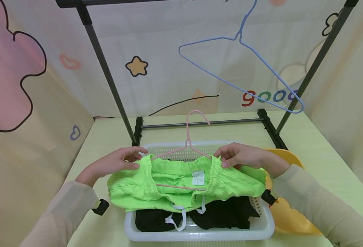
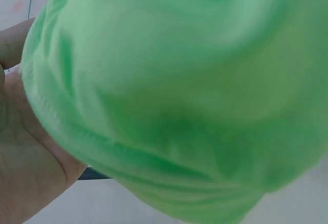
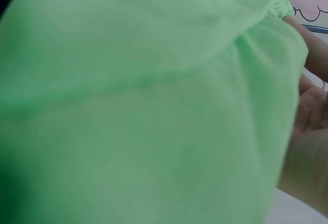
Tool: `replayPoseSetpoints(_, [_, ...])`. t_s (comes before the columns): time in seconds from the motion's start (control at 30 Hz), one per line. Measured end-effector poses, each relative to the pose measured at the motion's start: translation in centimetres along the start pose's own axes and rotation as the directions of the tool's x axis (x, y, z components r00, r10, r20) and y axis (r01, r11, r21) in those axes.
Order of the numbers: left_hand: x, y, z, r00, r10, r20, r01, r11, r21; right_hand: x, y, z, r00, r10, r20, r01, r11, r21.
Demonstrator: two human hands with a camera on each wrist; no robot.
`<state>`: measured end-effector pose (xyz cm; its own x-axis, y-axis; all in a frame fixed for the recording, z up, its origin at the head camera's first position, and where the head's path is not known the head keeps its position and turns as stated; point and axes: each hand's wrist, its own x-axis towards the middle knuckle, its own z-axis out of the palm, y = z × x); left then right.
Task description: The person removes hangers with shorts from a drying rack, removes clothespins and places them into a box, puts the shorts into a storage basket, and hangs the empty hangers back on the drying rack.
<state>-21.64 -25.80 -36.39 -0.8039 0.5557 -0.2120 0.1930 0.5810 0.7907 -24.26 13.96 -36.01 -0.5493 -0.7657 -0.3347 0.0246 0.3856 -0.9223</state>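
Bright green shorts with an elastic waistband and white drawstrings spread across the middle of the head view, over a white basket. A pink hanger sits inside the waist opening; its hook stands up and its lower bar crosses the opening. At the left end of the waistband, my left hand holds the fabric, thumb against the cloth. My right hand pinches the waistband's right end between thumb and fingers. Green cloth fills most of the left wrist view and hides the fingertips; the right wrist view is similarly covered.
Black clothes lie in the white basket below the shorts. A yellow container stands at its right. Behind rises a black rack, with a blue hanger hanging at upper right. A patterned cloth backdrop surrounds the table.
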Motion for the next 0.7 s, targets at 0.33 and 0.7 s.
replayPoseSetpoints(0.33, [0.5,0.6,0.4,0.999,-0.021,0.027,0.022,0.999,-0.037,0.0,0.1,-0.1,1.000,-0.025,0.008,0.025,1.000,0.001])
replayPoseSetpoints(0.7, [1.2,1.5,0.9,0.999,-0.016,0.035,0.017,0.999,-0.035,0.1,-0.2,0.2,0.999,-0.031,0.017,0.031,1.000,0.002])
